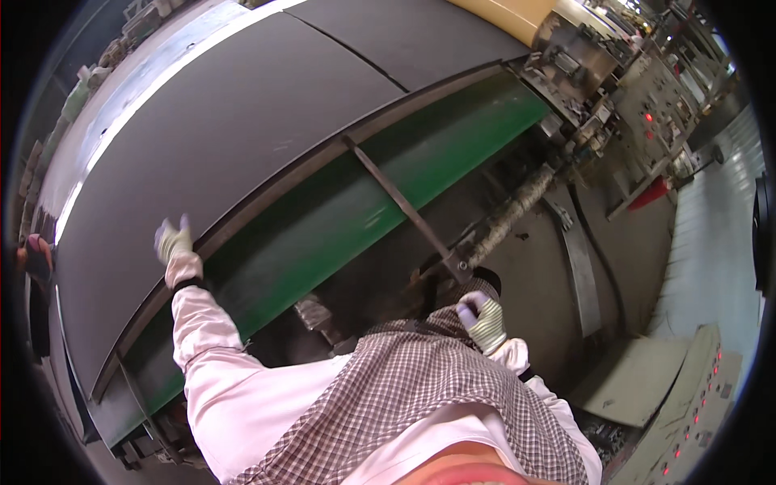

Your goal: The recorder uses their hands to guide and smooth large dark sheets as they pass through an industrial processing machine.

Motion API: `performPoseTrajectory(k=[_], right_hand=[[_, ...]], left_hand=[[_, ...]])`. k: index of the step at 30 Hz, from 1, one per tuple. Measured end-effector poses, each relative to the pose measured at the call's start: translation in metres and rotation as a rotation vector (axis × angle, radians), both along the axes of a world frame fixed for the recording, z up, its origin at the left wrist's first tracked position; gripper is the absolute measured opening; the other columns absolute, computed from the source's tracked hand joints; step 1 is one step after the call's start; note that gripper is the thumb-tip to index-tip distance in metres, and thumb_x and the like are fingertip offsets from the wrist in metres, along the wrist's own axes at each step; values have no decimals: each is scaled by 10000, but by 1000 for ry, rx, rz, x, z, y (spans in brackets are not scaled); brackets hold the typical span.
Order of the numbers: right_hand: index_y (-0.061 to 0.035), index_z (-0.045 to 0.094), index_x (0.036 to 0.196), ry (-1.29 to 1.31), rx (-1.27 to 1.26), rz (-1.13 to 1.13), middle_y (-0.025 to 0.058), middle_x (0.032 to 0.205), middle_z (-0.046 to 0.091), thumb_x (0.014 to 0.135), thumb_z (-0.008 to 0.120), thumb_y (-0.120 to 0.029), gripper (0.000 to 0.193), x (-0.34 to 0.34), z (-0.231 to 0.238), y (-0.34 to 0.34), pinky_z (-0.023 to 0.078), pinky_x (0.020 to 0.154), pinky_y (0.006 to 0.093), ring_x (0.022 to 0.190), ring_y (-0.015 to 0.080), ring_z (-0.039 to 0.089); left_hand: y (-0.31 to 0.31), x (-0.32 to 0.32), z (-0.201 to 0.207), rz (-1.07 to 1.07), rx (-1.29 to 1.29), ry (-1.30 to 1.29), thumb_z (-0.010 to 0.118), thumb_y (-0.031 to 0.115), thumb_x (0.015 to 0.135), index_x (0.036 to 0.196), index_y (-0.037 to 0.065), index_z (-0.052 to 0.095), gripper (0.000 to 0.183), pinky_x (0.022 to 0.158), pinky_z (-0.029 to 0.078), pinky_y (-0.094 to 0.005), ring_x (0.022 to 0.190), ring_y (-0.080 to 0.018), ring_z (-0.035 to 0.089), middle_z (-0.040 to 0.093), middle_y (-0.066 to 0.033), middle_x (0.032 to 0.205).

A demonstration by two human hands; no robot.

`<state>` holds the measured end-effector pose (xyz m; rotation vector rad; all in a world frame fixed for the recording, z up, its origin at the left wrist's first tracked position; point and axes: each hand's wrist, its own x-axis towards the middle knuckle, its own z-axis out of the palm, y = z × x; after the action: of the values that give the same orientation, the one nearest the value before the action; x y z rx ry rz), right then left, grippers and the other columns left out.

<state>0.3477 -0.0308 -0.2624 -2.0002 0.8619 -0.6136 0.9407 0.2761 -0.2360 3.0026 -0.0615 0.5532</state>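
My left hand (175,242), in a pale knitted glove with lilac fingertips, reaches out over the near edge of a broad dark grey sheet (234,113). Its fingers are spread and hold nothing; whether the palm rests on the surface I cannot tell. Close to my checked apron (404,364), my right hand (485,323) wears the same sort of glove. Its fingers are curled in, and nothing shows in them. A seam (347,50) divides the grey surface from another dark piece farther off.
Below the sheet's edge runs a green belt (339,242), crossed by a metal bar (396,194). Machinery (574,73) and a panel with red lights (655,105) stand far right; another control panel (687,412) is near right. A person (36,263) is at far left.
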Motion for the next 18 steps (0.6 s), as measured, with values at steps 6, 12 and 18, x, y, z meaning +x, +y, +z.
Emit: performPoseTrajectory(k=[6, 12, 18], right_hand=[[-98, 626, 827, 159, -118, 148, 121, 672, 637, 822, 691, -273, 187, 6, -63, -13, 500, 572, 399, 595, 279, 631], [-107, 617, 807, 57, -134, 156, 121, 669, 636, 823, 684, -258, 166, 4, -69, -17, 496, 560, 402, 602, 303, 632], [-97, 613, 818, -6, -149, 197, 127, 665, 623, 818, 677, -224, 143, 7, -73, -24, 488, 552, 423, 602, 324, 621]], left_hand=[[37, -8, -19, -116, 14, 250, 497, 646, 863, 1055, 66, 647, 629, 952, 440, -476, 1067, -384, 563, 601, -179, 1153], [-73, -45, 10, -234, 40, 303, 491, 667, 848, 1031, 46, 651, 667, 968, 426, -483, 1098, -388, 542, 600, -182, 1144], [-171, -74, 28, -387, 93, 310, 489, 694, 832, 1050, 57, 654, 693, 972, 428, -472, 1111, -374, 542, 598, -176, 1152]])
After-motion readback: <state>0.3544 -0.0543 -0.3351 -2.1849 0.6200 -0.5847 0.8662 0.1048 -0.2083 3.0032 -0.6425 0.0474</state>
